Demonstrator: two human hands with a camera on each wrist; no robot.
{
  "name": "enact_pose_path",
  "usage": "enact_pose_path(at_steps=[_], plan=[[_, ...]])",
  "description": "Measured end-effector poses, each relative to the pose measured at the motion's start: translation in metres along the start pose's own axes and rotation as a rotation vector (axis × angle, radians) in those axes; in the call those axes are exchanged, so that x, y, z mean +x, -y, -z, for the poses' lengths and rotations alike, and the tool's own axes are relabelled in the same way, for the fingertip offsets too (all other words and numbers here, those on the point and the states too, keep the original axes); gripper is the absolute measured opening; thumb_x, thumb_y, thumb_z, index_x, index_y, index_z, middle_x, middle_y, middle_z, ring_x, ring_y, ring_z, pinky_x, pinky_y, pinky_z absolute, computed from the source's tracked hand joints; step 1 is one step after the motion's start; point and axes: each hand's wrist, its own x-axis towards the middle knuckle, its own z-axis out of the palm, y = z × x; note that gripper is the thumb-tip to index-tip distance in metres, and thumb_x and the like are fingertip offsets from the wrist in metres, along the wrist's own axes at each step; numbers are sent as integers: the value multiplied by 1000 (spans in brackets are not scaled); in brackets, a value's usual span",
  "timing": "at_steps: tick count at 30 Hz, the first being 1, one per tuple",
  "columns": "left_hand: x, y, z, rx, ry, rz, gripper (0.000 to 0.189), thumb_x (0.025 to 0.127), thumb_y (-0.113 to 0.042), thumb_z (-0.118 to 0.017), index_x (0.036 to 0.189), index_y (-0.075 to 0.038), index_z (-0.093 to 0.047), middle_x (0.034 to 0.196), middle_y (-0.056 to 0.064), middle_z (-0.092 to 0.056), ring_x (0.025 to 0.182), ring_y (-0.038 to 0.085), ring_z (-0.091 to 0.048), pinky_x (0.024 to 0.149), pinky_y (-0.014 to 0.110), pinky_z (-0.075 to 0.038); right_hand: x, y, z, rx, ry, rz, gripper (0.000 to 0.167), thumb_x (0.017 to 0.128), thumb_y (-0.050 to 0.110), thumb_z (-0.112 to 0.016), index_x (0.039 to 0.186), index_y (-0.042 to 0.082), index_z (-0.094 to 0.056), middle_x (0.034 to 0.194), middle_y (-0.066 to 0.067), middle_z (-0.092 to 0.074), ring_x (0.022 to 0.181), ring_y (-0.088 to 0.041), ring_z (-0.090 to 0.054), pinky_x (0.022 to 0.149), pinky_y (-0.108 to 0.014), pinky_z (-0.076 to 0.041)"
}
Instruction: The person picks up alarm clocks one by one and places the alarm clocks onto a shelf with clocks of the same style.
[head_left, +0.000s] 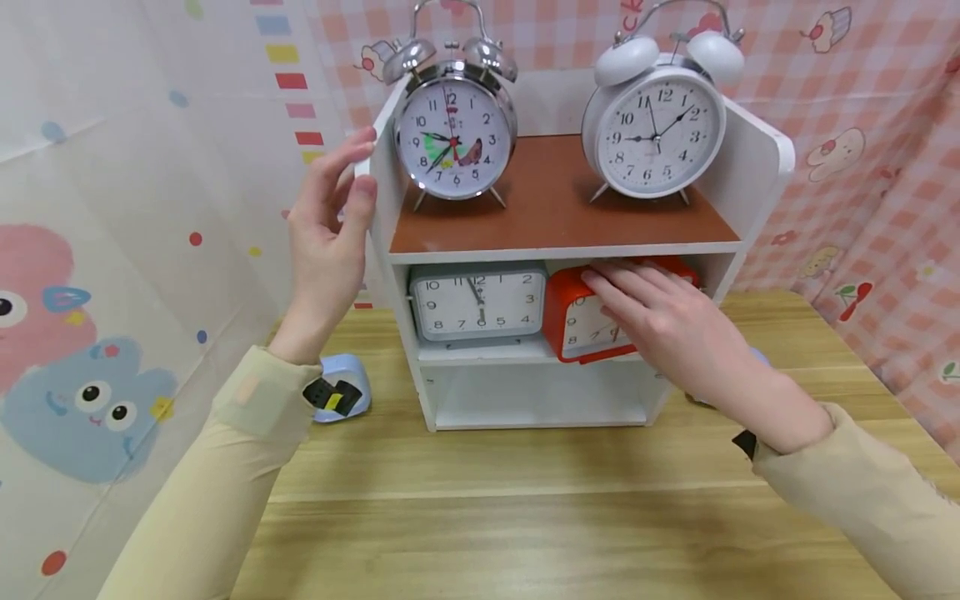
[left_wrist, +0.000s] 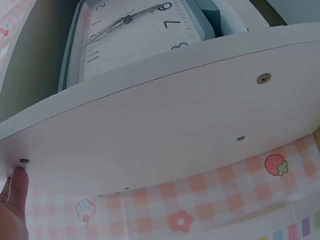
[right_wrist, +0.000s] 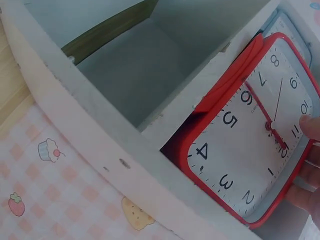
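Observation:
My right hand point(head_left: 675, 325) holds a red square alarm clock point(head_left: 558, 312) at the right of the white shelf unit's point(head_left: 757, 162) middle compartment. In the right wrist view, the thumb point(right_wrist: 310, 126) lies on the dial and fingers curl over the clock's top edge. The red clock point(right_wrist: 240, 150) sits tilted, its front jutting past the shelf edge. My left hand point(head_left: 326, 237) touches the unit's left side panel with loosely bent fingers; a fingertip point(left_wrist: 19, 182) rests against the panel in the left wrist view. A grey-blue rectangular clock point(head_left: 480, 302) stands at the left of that compartment.
On the brown top shelf point(head_left: 551, 225) stand a silver twin-bell clock point(head_left: 456, 137) and a white twin-bell clock point(head_left: 655, 133). A pale blue rounded object point(head_left: 348, 375) is beside my left wrist on the wooden table point(head_left: 450, 517). Patterned cloths hang behind.

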Motion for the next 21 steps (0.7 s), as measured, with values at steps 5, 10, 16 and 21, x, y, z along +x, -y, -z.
enact_pose_path(at_steps=[5,10,16,21], plan=[[0,0,0,-11,-3,-4,35,109,-13,-54,142,-2,-57,157,9,-58,146,18,-55,123,35,-48,0,-4,0,0,8,-8,47,89,1,-78,134,-2,-66,123,-19,-74,110,-38,-70,95,-54,-61],[1,0,-1,-18,-4,0,35,109,-14,-54,142,-2,-57,157,9,-58,145,18,-56,122,35,-49,-1,-5,1,-1,28,-30,48,88,2,-79,134,-1,-66,124,-19,-74,110,-38,-70,94,-54,-61],[0,0,-1,-37,-9,0,35,109,-14,-54,141,-1,-57,156,10,-58,145,18,-56,123,35,-48,-2,-5,1,-4,41,-57,51,87,2,-81,136,1,-66,125,-18,-74,111,-38,-70,93,-54,-62],[-1,0,-1,-36,-10,6,34,109,-13,-54,141,-1,-57,157,9,-58,145,18,-56,123,35,-48,-2,-4,-2,-5,28,-58,52,86,0,-82,136,0,-66,126,-20,-73,111,-39,-69,95,-53,-61]])
